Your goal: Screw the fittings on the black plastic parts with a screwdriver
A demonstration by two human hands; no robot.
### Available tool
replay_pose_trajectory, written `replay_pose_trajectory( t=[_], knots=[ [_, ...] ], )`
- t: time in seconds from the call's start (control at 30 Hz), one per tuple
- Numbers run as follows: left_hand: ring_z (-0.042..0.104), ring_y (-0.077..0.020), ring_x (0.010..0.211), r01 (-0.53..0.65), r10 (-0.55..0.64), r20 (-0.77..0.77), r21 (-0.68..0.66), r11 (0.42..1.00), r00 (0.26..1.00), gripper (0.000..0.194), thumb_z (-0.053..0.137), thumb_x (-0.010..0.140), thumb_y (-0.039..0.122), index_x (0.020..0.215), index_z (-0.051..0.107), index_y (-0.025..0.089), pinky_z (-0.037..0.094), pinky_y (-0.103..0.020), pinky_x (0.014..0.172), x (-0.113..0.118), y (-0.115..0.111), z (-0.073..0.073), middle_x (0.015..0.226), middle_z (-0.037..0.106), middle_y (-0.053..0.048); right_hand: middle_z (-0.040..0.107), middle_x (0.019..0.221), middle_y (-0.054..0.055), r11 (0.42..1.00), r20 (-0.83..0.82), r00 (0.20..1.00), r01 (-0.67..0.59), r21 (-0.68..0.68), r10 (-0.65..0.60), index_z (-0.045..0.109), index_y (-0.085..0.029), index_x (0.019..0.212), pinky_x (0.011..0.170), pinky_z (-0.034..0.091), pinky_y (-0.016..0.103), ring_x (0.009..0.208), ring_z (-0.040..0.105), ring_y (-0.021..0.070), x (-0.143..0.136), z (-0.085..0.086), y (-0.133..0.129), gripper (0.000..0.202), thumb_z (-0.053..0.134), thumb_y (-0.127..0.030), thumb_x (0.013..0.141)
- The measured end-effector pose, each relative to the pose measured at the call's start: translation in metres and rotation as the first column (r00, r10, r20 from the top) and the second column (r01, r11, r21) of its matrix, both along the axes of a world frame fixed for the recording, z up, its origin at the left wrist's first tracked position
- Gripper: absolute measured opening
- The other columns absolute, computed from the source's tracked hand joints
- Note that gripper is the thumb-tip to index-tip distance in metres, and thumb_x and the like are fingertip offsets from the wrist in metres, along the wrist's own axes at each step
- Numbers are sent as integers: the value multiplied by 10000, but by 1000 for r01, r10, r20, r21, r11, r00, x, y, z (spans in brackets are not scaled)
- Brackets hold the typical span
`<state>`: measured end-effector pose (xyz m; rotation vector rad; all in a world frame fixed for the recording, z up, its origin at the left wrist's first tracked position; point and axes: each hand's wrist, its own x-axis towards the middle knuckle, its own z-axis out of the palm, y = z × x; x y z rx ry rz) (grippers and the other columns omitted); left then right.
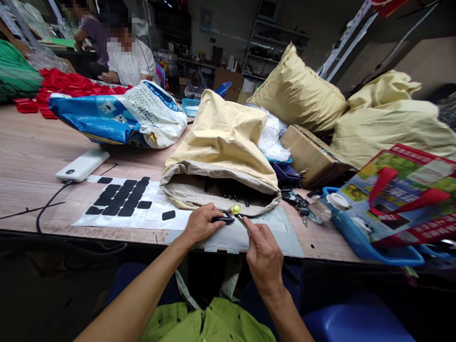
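Note:
My left hand (202,223) is closed around a small black rod-like piece (223,219) and rests near the table's front edge. In my right hand (263,251) is a small hammer (236,210) with a round yellow-green face, its head right beside the black piece. Whether the two touch I cannot tell. Just behind both hands lies a beige cloth sack (221,137), its mouth facing me. Several dark pieces (235,192) show inside, too shadowed to name. Under the hands is a grey sheet (281,232).
Left of the sack, black rounded-square stickers (121,197) cover a white sheet; a white power bank (82,165) and blue-white bag (117,116) lie beyond. At right are keys (304,211), a clear bottle (319,212) and a blue basket (370,251). A person (130,59) sits across the table.

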<state>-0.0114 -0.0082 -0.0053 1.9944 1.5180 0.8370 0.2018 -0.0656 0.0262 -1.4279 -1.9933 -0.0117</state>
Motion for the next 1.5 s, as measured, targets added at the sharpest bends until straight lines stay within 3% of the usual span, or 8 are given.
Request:
replay_pose_trajectory(
  t=[0.6, 0.77, 0.93, 1.1, 1.23, 1.33, 1.43, 1.5],
  knots=[
    [631, -169, 912, -8, 8, -10, 17, 1000, 1000, 189, 736, 849, 350, 1017, 798, 289, 439, -263, 764, 2, 0, 1, 899, 656, 2, 659, 942, 47, 996, 49, 995, 87, 3, -87, 684, -277, 1305, 755, 456, 269, 889, 610, 188, 13, -12, 1, 430, 425, -126, 996],
    [629, -169, 936, 34, -34, 7, 18, 999, 999, 191, 633, 931, 371, 1003, 772, 262, 438, -278, 805, -1, -2, 6, 930, 665, -1, 677, 952, 58, 945, 49, 947, 310, 108, -316, 725, -251, 1245, 804, 431, 296, 887, 599, 205, 63, -6, 9, 370, 467, -192, 986],
    [614, -170, 943, 58, -57, -23, 18, 998, 998, 229, 562, 974, 377, 997, 748, 244, 431, -291, 821, -2, -2, 7, 955, 664, -6, 659, 865, 72, 790, 113, 784, 590, 164, -610, 780, -228, 1144, 670, 340, 316, 748, 510, 200, 132, -25, 25, 363, 525, -164, 894],
    [610, -174, 958, 54, -54, -37, 10, 998, 998, 235, 534, 989, 355, 985, 735, 234, 426, -299, 839, -1, -3, 8, 963, 659, -10, 661, 872, 107, 752, 133, 743, 628, 201, -656, 809, -218, 1014, 645, 298, 337, 733, 466, 220, 154, -34, 43, 323, 538, -165, 847],
    [605, -174, 948, 69, -68, -64, 17, 997, 996, 249, 508, 1003, 350, 977, 723, 227, 426, -303, 843, 0, -3, 8, 959, 650, -13, 662, 1020, 135, 841, 24, 860, 492, 225, -510, 766, -198, 1072, 733, 409, 393, 890, 550, 273, 112, -11, 50, 278, 560, -224, 887],
    [599, -176, 949, 62, -60, -73, 33, 997, 996, 255, 497, 1011, 352, 973, 715, 226, 421, -304, 847, 0, -3, 7, 963, 647, -15, 679, 1019, 96, 1000, -113, 994, 15, 4, -14, 685, -203, 1210, 795, 483, 361, 898, 609, 222, 58, 0, 49, 306, 496, -273, 980],
    [595, -179, 945, 60, -56, -89, 44, 997, 994, 261, 487, 1017, 358, 968, 705, 223, 418, -306, 846, 0, -4, 6, 957, 638, -17, 686, 1027, 79, 949, -127, 961, -265, -168, 246, 592, -191, 1311, 880, 488, 345, 943, 618, 206, 9, -1, 48, 342, 501, -323, 1009],
    [593, -180, 934, 69, -63, -103, 54, 996, 993, 265, 474, 1022, 359, 967, 694, 223, 420, -306, 842, 1, -5, 6, 954, 629, -18, 688, 1039, 75, 929, -73, 955, -295, -222, 286, 622, -198, 1207, 897, 470, 340, 980, 614, 209, -11, -5, 49, 272, 483, -346, 1025]
  ],
)
